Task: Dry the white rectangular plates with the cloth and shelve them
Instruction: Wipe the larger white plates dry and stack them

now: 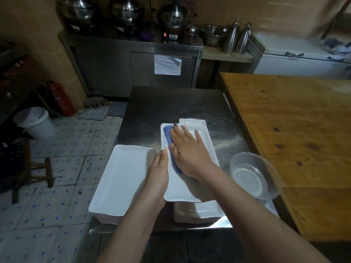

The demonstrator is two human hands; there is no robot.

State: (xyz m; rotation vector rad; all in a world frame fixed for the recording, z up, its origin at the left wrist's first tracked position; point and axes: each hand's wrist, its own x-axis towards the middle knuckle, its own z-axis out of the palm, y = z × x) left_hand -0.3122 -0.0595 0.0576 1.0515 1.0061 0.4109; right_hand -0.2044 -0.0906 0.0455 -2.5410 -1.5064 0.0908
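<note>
A white rectangular plate (182, 188) lies on top of a stack of like plates (205, 211) on the steel table (171, 105). My right hand (190, 150) presses a blue cloth (168, 134) flat onto this top plate, fingers spread. My left hand (158, 168) holds the plate's left rim, thumb on the edge. A second stack topped by a white rectangular plate (121, 177) sits to the left, at the table's left edge.
A clear glass bowl (252, 175) stands right of the plates. A wooden table (296, 133) adjoins on the right. Behind are a steel cabinet (133, 63) with cookers, a white bucket (34, 122), a red extinguisher (60, 97) and a low stool (38, 173) on the tiled floor.
</note>
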